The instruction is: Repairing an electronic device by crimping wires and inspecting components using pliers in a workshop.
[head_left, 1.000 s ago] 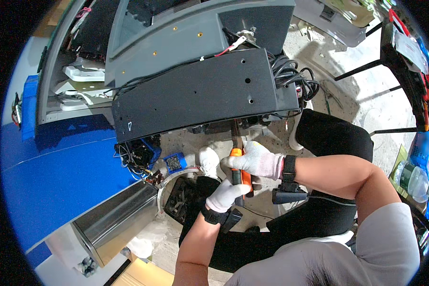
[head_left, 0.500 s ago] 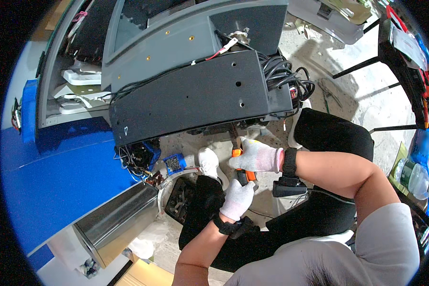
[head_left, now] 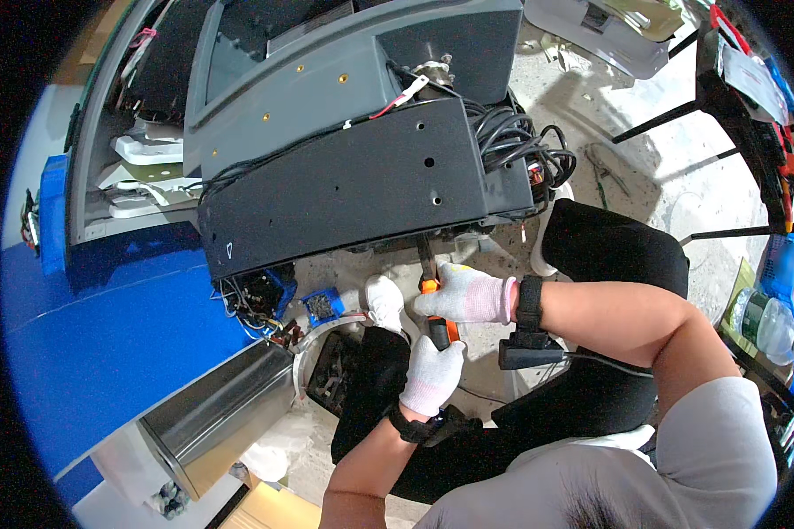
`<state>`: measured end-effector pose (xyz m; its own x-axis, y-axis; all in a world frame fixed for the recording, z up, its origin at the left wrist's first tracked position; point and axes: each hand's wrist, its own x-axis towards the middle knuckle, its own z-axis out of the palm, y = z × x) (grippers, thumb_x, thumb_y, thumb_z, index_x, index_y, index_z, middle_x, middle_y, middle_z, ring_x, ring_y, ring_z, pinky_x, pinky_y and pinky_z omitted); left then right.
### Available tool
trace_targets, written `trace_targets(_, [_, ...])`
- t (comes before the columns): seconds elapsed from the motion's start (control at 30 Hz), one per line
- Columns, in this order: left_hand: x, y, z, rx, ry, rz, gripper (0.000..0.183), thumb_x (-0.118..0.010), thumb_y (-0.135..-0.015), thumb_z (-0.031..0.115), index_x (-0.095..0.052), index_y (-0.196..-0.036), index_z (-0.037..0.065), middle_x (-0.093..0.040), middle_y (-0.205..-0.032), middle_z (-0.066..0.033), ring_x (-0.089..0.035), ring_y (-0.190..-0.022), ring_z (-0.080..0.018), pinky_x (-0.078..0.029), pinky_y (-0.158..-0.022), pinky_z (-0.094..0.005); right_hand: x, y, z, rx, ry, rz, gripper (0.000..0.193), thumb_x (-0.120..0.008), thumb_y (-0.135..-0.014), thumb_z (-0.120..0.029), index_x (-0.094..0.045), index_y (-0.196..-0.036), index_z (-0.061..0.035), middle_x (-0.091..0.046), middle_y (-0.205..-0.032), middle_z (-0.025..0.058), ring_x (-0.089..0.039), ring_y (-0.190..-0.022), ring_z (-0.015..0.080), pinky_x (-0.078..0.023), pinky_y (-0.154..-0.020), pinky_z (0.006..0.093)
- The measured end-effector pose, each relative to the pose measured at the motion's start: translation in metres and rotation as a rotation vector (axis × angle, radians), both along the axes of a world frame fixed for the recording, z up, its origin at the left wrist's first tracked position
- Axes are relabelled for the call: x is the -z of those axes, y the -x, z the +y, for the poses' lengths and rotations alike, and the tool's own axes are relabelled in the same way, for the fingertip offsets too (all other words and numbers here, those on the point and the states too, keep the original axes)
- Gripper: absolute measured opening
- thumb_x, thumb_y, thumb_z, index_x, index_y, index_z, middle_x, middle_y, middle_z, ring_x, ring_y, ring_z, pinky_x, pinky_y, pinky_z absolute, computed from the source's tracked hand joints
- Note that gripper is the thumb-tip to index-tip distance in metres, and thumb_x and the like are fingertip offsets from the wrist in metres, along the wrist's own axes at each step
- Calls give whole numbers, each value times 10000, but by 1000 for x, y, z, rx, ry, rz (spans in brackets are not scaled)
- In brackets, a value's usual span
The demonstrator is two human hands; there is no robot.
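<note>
A tool with an orange-and-black handle [head_left: 441,331] and a dark shaft [head_left: 426,256] stands below the front edge of a large dark grey metal housing [head_left: 344,189]. The shaft reaches up to the underside of that edge, where its tip is hidden. My right hand [head_left: 469,294], in a white knit glove, is closed around the upper part of the handle. Lower down, my gloved left hand [head_left: 435,372] is closed on the handle's bottom end, partly covering it. The exact kind of tool cannot be made out.
Coiled black cables [head_left: 516,145] hang at the housing's right end. A small blue box of screws [head_left: 323,306] and a dark tray [head_left: 328,375] lie left of my foot. A blue tabletop [head_left: 123,326] fills the left, and a black-legged stand [head_left: 714,88] is at the right.
The view has shifted slightly, moving the housing a little left. My left hand has closed further over the handle's bottom end, which showed more before. My right hand keeps its grip.
</note>
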<state>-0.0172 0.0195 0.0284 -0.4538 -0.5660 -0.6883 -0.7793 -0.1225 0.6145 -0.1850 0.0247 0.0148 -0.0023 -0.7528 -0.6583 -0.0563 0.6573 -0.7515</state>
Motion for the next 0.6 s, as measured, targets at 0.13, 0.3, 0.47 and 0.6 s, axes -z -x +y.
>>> trace_targets(0.13, [3,-2,1,-44,4,11,229,-644,-751,175,-544,-755,-31,-578,-644,-158,-601,-634,-294,-448,-593,-382,-11,0,1,19,-30,14,665,-627,-697,-433,-502,-1024,133,-618,-911,279,-627,-891,326,-489,-762,361])
trace_targets(0.3, [7,-4,-1,-36,-6,41,198,-638,-753,152,-550,-784,-22,-582,-659,-141,-600,-643,-286,-451,-603,-383,-2,-5,-1,94,22,16,493,-653,-671,-384,-581,-829,77,-625,-715,205,-633,-716,243,-483,-621,362])
trace_targets(0.47, [4,-2,-2,-74,-39,134,179,-622,-759,117,-568,-874,-8,-610,-748,-134,-613,-705,-239,-461,-631,-348,-1,-5,0,78,50,44,498,-656,-676,-385,-579,-825,84,-620,-704,202,-632,-699,244,-483,-609,360])
trace_targets(0.6, [13,-2,-5,-83,-89,184,187,-619,-768,118,-577,-899,-8,-626,-780,-100,-615,-728,-202,-470,-659,-316,4,-12,5,148,126,202,603,-685,-681,-467,-563,-815,108,-612,-679,191,-631,-680,247,-486,-608,356])
